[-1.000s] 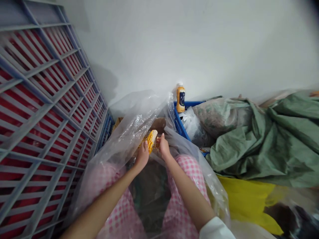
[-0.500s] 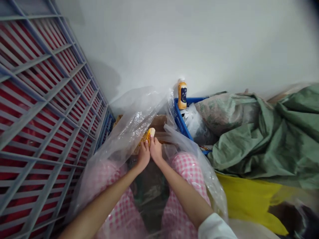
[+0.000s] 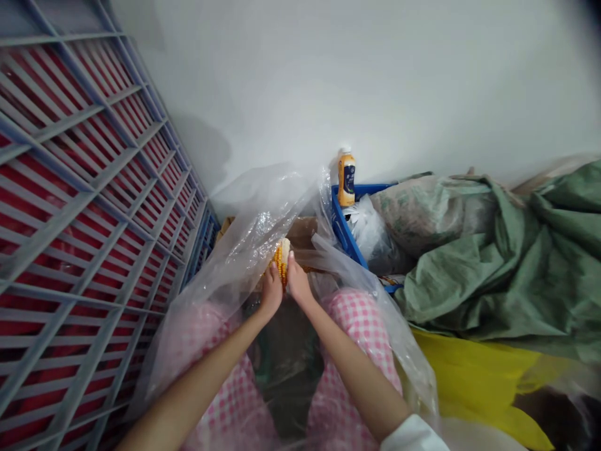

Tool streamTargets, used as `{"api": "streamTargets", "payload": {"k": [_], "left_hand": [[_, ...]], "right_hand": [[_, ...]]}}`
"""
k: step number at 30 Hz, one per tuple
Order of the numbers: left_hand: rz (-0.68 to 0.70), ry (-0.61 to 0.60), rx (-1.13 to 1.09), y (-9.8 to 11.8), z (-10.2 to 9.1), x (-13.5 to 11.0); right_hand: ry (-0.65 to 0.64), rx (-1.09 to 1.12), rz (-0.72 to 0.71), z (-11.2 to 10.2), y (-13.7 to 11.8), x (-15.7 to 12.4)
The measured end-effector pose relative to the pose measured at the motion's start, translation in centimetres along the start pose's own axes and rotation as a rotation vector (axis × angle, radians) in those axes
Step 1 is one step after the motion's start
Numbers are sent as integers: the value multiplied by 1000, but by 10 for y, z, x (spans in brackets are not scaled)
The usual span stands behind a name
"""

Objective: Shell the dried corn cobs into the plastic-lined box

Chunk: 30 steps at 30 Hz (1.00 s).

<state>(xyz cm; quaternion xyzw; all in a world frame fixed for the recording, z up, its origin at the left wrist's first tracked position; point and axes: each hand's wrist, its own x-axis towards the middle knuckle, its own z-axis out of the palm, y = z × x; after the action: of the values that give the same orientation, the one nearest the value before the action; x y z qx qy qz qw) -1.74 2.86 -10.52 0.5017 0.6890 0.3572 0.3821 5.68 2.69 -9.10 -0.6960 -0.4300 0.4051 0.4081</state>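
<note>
A corn cob (image 3: 282,257) with yellow-orange kernels and a bare pale tip stands nearly upright between both hands. My left hand (image 3: 271,289) wraps its left side and my right hand (image 3: 297,280) presses against its right side, both closed on it. They hold it over the open mouth of a large clear plastic bag (image 3: 244,250) that lies across my lap in pink checked trousers (image 3: 364,319). The bag's inside below the hands is dark and unclear.
Stacked grey crates (image 3: 79,207) with red contents rise on the left. A blue crate (image 3: 345,228) against the white wall carries an orange bottle (image 3: 346,177). Green sacks (image 3: 498,263) pile up on the right, with yellow plastic (image 3: 474,382) below them.
My right hand came in from apart to press against the cob. The cob turned from tilted to nearly upright between both hands.
</note>
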Motion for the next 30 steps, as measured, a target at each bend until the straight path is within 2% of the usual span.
{"api": "streamTargets", "payload": {"k": [4, 11, 16, 22, 30], "left_hand": [[1, 14, 21, -1, 2, 3], [78, 45, 39, -6, 2, 2], [75, 72, 76, -15, 4, 0], [76, 66, 6, -18, 6, -2], [161, 50, -109, -14, 0, 16]], "right_hand": [[19, -116, -18, 7, 2, -11], [33, -264, -146, 11, 5, -11], [29, -281, -132, 12, 8, -14], [54, -264, -84, 11, 8, -15], [48, -120, -34, -1, 4, -3]]}}
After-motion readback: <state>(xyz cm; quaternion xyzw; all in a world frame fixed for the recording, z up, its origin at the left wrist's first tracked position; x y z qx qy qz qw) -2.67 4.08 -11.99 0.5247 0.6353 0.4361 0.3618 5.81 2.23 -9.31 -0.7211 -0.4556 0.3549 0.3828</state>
